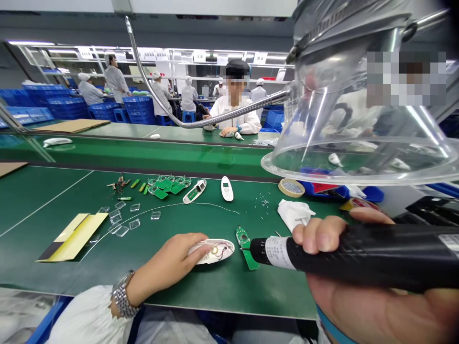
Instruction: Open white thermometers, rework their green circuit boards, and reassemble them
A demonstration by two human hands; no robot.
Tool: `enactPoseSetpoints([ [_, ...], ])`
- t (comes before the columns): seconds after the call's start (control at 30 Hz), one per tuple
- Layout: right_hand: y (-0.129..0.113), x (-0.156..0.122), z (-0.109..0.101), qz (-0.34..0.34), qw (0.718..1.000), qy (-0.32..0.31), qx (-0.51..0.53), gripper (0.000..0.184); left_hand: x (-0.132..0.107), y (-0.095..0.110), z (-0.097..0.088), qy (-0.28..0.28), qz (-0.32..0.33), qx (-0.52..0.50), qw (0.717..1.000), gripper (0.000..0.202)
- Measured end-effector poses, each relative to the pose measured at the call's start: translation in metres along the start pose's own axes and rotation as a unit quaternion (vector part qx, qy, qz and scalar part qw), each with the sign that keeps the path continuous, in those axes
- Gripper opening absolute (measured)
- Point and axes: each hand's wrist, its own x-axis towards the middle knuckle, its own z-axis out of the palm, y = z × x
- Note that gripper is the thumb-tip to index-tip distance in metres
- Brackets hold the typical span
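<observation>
My left hand [182,255] grips a white plastic housing shell [222,248], hollow side up, with thin wires and a round brass-coloured disc inside. Fingers wrapped around it, my right hand [333,239] holds a black electric screwdriver [373,253] level, pointing left. The screwdriver's bit is close to a green circuit board [247,248] lying on the green table; I cannot tell whether they touch. Farther back lie a white shell with a board in it [195,192] and a white front cover [226,188]. Small screws [264,203] are scattered right of them.
A clear plastic hood [358,157] hangs at the upper right. Below it are a ring-shaped tub of screws [291,187] and a white cloth [294,211]. Green boards [168,185], clear plastic pieces [115,217] and a yellow card [73,239] lie leftward. A person [234,105] sits opposite.
</observation>
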Motion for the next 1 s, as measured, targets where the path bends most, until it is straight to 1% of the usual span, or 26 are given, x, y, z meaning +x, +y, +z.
enactPoseSetpoints([
  [0.07, 0.001, 0.002, 0.005, 0.003, 1.0, 0.0, -0.004, 0.042, 0.001, 0.006, -0.01, -0.039, 0.009, -0.017, 0.999, 0.033],
  [0.13, 0.005, 0.003, 0.011, 0.011, 1.0, -0.01, 0.006, 0.041, 0.004, 0.011, -0.017, -0.073, 0.027, -0.012, 0.997, 0.032],
  [0.2, 0.01, 0.003, 0.017, 0.028, 0.999, -0.031, 0.026, 0.041, 0.008, 0.014, -0.021, -0.1, 0.043, 0.005, 0.994, 0.033],
  [0.27, 0.015, 0.002, 0.021, 0.04, 0.997, -0.053, 0.031, 0.042, 0.011, 0.017, -0.023, -0.115, 0.056, 0.03, 0.991, 0.034],
  [0.4, 0.023, 0.001, 0.026, 0.042, 0.996, -0.078, 0.003, 0.046, 0.016, 0.022, -0.023, -0.112, 0.078, 0.072, 0.988, 0.033],
  [0.5, 0.028, 0.0, 0.027, 0.056, 0.995, -0.088, -0.002, 0.049, 0.018, 0.025, -0.023, -0.111, 0.09, 0.08, 0.987, 0.032],
  [0.67, 0.036, -0.001, 0.025, 0.059, 0.992, -0.108, -0.014, 0.047, 0.02, 0.028, -0.024, -0.11, 0.097, 0.094, 0.985, 0.033],
  [0.87, 0.04, 0.0, 0.024, 0.068, 0.991, -0.113, -0.019, 0.047, 0.02, 0.027, -0.022, -0.111, 0.095, 0.1, 0.984, 0.033],
  [1.0, 0.045, 0.005, 0.03, 0.093, 0.983, -0.156, -0.007, 0.042, 0.022, 0.029, -0.022, -0.108, 0.103, 0.117, 0.982, 0.032],
])
